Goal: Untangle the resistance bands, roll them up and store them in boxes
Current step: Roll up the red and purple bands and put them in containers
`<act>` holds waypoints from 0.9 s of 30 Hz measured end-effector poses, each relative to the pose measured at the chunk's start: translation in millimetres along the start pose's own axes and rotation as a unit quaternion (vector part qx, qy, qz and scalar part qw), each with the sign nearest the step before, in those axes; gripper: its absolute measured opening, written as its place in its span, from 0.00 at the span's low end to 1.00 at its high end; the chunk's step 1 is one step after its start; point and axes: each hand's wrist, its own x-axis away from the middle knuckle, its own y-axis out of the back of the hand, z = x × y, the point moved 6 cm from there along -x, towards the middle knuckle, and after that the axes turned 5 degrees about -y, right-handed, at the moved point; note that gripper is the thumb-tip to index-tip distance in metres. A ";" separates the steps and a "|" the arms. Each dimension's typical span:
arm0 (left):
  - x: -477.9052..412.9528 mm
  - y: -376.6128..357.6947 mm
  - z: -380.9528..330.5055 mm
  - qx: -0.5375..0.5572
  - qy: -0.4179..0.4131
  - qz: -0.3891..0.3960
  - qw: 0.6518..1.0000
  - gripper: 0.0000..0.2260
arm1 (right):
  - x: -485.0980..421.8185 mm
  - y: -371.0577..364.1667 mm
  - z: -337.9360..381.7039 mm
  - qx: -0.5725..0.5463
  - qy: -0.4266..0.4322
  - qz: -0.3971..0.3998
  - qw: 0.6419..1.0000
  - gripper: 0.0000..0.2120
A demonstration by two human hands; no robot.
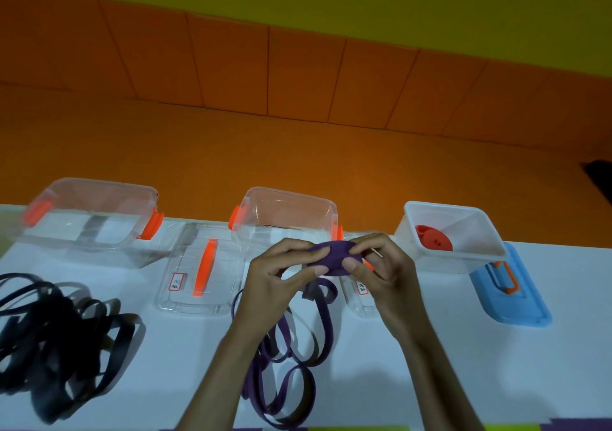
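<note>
Both forearms bare, rising from below and converging. Left hand point(281, 273): fingers curled over the top of a purple band roll point(332, 258), thumb stretched along its near side. Right hand point(381, 273): thumb pressed on the roll's near face, fingers curled over the far side. Hands close together, thumb tips nearly meeting. Wrists slightly bent inward.

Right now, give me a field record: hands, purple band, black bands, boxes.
purple band: partly rolled, tail loose
left hand: pinches the roll
right hand: pinches the roll
black bands: tangled, far left
white box: holds red roll
left clear box: lid off
middle clear box: lid off
</note>
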 end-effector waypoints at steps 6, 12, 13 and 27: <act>-2.4 -4.0 -11.9 -0.023 -0.036 0.012 0.999 0.14 | 2.8 -1.6 0.3 0.060 0.011 0.007 0.998 0.16; 3.1 -0.8 -4.5 -0.005 -0.006 0.011 1.000 0.18 | 2.8 2.4 3.7 0.016 0.016 -0.009 1.000 0.17; 3.1 0.2 -4.2 -0.010 -0.006 0.010 1.000 0.17 | 2.4 2.3 2.2 0.011 0.011 0.010 1.000 0.17; -6.8 -18.0 -17.3 -0.011 -0.024 0.039 0.999 0.14 | 0.8 19.2 8.5 -0.015 -0.005 0.040 0.999 0.12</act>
